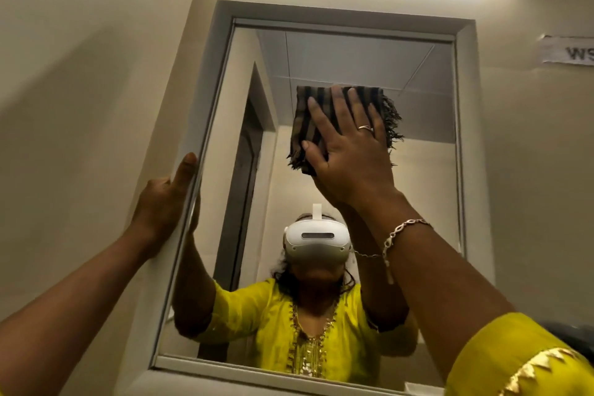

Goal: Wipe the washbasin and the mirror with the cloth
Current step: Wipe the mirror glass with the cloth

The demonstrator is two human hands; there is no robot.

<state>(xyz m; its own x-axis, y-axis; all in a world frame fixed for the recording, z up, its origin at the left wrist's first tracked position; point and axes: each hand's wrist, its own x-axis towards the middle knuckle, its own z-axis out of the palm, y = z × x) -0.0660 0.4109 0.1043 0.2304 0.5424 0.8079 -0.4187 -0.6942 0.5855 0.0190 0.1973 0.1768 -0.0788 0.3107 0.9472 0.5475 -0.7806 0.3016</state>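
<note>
the cloth [300, 128], dark and striped with a frayed fringe, was held flat against the glass of the mirror [418, 177], in its upper half and a little right of centre. it was folded into a rough rectangle, its long axis nearly upright and slightly tilted. the right hand [347, 151] was laid over its lower right part, and the fingers [324, 122] were spread and straight, pointing up and to the left. the cloth was pressed rather than grasped, and nothing was curled round it. most of the cloth was left showing above and to the left of the fingertips, so an upward or leftward stroke was judged to be led by cloth and not by bare skin. a downward stroke was judged to put the palm ahead of it.

the left hand [164, 202] was rested on the left side of the mirror frame [205, 119], fingers extended along the edge and nothing held. it was well apart from the cloth, so only the right hand was placed to move it.

a broad stretch of glass was left below and to the left of the cloth. whether that glass had been wiped could not be told. the washbasin was not in view.
</note>
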